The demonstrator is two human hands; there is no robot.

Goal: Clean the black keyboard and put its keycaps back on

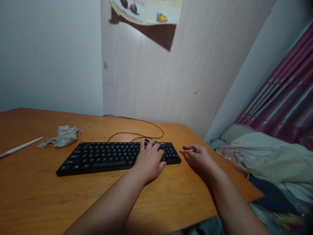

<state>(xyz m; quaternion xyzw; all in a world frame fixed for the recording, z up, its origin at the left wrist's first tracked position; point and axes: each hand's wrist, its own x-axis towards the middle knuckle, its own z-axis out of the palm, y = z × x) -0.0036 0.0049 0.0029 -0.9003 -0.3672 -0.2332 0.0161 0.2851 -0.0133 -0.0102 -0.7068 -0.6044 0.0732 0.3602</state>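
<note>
Head view. Both forearms enter from the lower edge, and the wooden table (pixel 36 195) carries everything described below.

Left hand (pixel 149 160): laid palm-down across the right end of the black keyboard (pixel 107 156), fingers spread and flat on the keys. It grips nothing; the hand simply rests there.

Right hand (pixel 199 155): just off the keyboard's right end, resting on the table surface. Thumb and forefinger are pinched together on a small black part (pixel 186 148), apparently a keycap or a plug, too small to identify. The part projects from the fingertips toward the keyboard and sits a little apart from its right edge.

Key relation: the keyboard's long axis runs left to right across the table, tilted so that its right end lies farther from the camera. The pinched part lies to the right of that end, roughly level with the upper key rows. The right hand is the nearer hand to the part; the left hand already covers the adjacent keys, so it stands between the part and the rest of the key field.

Surroundings: a black cable (pixel 146 125) loops behind the keyboard toward the wall. A crumpled cloth (pixel 64 136) lies beyond the keyboard's left end, and a white stick (pixel 21 147) lies farther left. Bedding (pixel 264 153) is heaped beyond the table's right edge. A fruit poster (pixel 149 11) hangs on the wall.
</note>
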